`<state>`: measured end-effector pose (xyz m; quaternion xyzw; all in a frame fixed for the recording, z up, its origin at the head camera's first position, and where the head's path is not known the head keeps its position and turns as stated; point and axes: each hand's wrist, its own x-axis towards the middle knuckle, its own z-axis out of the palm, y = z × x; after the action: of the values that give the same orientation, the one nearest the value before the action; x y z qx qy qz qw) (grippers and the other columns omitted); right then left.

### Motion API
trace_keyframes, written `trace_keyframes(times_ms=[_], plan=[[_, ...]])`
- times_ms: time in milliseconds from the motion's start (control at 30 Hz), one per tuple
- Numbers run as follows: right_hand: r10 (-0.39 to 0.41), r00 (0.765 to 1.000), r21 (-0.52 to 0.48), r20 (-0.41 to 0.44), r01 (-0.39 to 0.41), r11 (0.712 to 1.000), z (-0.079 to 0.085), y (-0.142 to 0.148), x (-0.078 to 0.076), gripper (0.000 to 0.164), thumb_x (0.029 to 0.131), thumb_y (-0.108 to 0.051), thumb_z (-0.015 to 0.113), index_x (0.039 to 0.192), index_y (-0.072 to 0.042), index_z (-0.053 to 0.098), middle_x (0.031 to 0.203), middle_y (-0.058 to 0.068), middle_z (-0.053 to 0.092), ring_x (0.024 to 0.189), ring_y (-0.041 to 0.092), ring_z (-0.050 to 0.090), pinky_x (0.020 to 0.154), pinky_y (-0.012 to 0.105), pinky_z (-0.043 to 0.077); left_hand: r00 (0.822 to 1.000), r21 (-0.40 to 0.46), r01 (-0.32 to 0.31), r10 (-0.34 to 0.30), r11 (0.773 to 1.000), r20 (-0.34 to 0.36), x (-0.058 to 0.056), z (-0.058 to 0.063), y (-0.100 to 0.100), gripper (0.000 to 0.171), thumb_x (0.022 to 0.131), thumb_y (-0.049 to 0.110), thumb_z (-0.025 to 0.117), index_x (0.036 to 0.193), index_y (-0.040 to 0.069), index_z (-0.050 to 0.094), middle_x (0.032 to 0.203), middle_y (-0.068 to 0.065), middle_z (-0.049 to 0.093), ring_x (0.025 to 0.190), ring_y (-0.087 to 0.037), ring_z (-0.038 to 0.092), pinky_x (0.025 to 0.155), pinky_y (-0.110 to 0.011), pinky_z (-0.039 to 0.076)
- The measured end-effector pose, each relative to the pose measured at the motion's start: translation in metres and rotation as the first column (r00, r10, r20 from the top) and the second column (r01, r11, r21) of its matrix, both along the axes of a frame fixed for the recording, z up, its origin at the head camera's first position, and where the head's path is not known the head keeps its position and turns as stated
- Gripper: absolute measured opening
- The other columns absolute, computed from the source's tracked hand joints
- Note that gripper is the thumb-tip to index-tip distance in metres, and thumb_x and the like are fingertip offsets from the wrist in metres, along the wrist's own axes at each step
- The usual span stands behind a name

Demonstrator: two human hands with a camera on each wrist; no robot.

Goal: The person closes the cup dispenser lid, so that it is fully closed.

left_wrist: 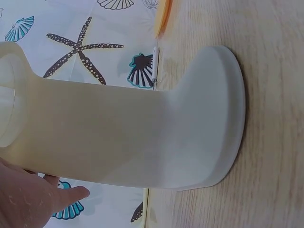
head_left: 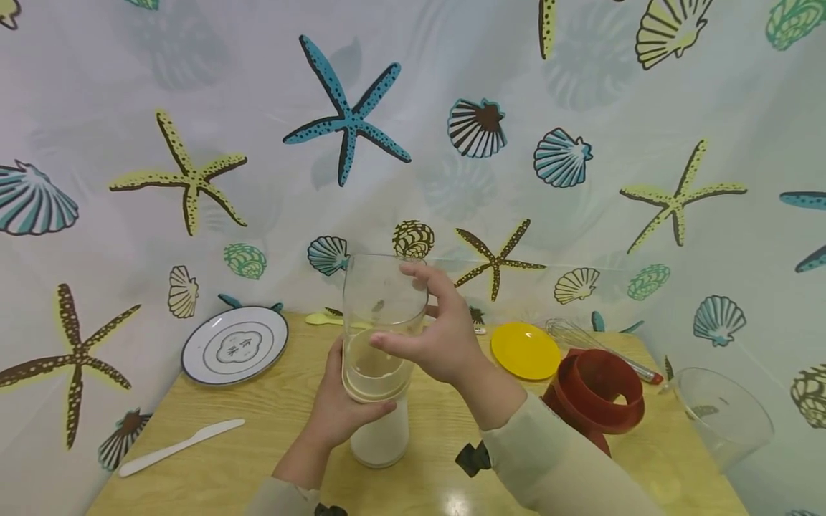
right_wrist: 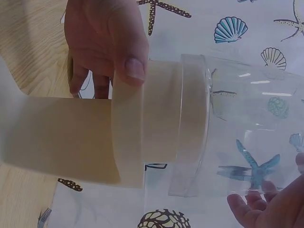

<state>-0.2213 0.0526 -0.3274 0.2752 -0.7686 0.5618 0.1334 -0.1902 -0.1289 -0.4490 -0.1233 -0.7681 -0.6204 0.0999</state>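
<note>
A cream plastic stand [head_left: 381, 437] rises upright from its broad foot on the table, with a ring at its top. My left hand [head_left: 348, 408] grips it at that ring, thumb across the front; in the right wrist view the left thumb [right_wrist: 135, 69] lies on the ring's band. Above the ring is a clear plastic cylinder [head_left: 381, 294], its lower end at the ring. My right hand [head_left: 445, 330] holds the cylinder from the right side, thumb and fingers spread around it. In the right wrist view the right fingertips [right_wrist: 266, 190] lie against the clear wall.
A red stand [head_left: 594, 394] with a ring and a second clear container [head_left: 723, 416] stand at right. Behind are a yellow plate [head_left: 525, 350], a whisk [head_left: 606, 351] and a light-green utensil [head_left: 323, 319]. A white plate [head_left: 235, 345] and white knife [head_left: 183, 448] are at left.
</note>
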Motion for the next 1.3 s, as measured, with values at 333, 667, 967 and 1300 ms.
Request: trace_keyframes(times_ms=[333, 667, 967, 1300], plan=[[-0.025, 0.999, 0.002, 0.020, 0.025, 1.000, -0.015, -0.006, -0.004, 0.078, 0.061, -0.034, 0.090, 0.129, -0.037, 0.051, 0.135, -0.019, 0.046, 0.119, 0.012, 0.044, 0.087, 0.044, 0.047, 1.000, 0.001, 0.021, -0.021, 1.000, -0.012, -0.003, -0.004, -0.001, 0.118, 0.058, 0.017, 0.093, 0.148, 0.027, 0.017, 0.136, -0.005, 0.046, 0.115, -0.025, 0.054, 0.093, -0.040, 0.047], [-0.012, 1.000, 0.040, -0.004, 0.012, 0.999, -0.018, -0.012, -0.003, 0.079, 0.061, -0.036, 0.090, 0.130, -0.037, 0.051, 0.134, -0.018, 0.045, 0.119, 0.012, 0.042, 0.086, 0.043, 0.047, 0.999, -0.005, 0.006, -0.007, 1.000, -0.038, -0.001, -0.004, -0.002, 0.117, 0.057, 0.016, 0.093, 0.147, 0.020, 0.019, 0.130, -0.007, 0.050, 0.109, -0.024, 0.058, 0.090, -0.037, 0.050], [-0.020, 0.999, 0.092, 0.040, 0.017, 0.996, -0.008, -0.014, -0.006, 0.078, 0.063, -0.039, 0.088, 0.131, -0.035, 0.052, 0.135, -0.015, 0.048, 0.117, 0.019, 0.049, 0.084, 0.039, 0.051, 0.999, -0.039, -0.032, 0.031, 0.999, -0.025, 0.001, -0.001, 0.000, 0.117, 0.055, 0.013, 0.093, 0.146, 0.019, 0.019, 0.126, -0.006, 0.052, 0.109, -0.020, 0.056, 0.093, -0.041, 0.047], [0.007, 0.995, 0.093, 0.101, -0.017, 0.996, -0.003, -0.016, -0.010, 0.077, 0.063, -0.040, 0.088, 0.131, -0.036, 0.052, 0.135, -0.015, 0.047, 0.115, 0.018, 0.048, 0.086, 0.041, 0.050, 0.999, -0.021, -0.031, 0.030, 0.999, -0.029, 0.000, -0.003, 0.000, 0.118, 0.055, 0.012, 0.093, 0.146, 0.017, 0.019, 0.128, -0.007, 0.051, 0.112, -0.020, 0.054, 0.096, -0.042, 0.044]])
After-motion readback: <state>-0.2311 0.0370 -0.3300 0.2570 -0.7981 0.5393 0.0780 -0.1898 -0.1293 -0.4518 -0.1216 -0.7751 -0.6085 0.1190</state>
